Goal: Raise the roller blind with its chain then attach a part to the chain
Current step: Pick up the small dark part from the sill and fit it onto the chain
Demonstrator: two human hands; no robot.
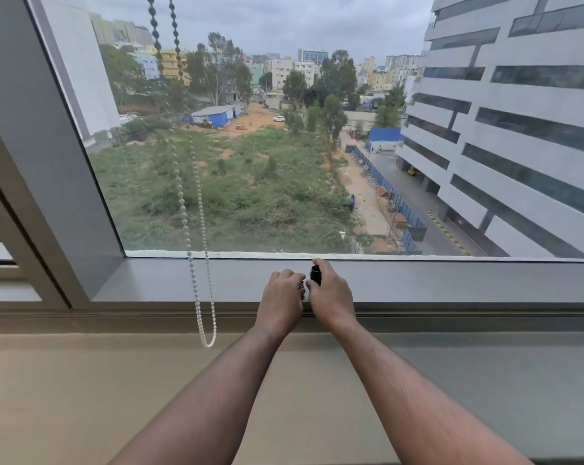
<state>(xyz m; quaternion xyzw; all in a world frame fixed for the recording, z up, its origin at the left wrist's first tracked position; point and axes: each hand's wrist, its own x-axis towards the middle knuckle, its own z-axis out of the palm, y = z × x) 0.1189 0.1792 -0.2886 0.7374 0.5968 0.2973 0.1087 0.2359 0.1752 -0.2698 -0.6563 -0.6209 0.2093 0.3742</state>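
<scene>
A white beaded chain hangs in a loop from the top of the window down past the grey sill, ending free near the lower ledge. No blind fabric shows over the glass. To the right of the chain, both hands meet over the sill. My right hand grips a small black cylindrical part, held upright. My left hand is closed beside it, pinching a small dark and white piece against the black part. Neither hand touches the chain.
A grey window frame slants up at the left, with a second window beyond it. A beige ledge runs below the sill. Outside the glass lie a green plot and a tall white building.
</scene>
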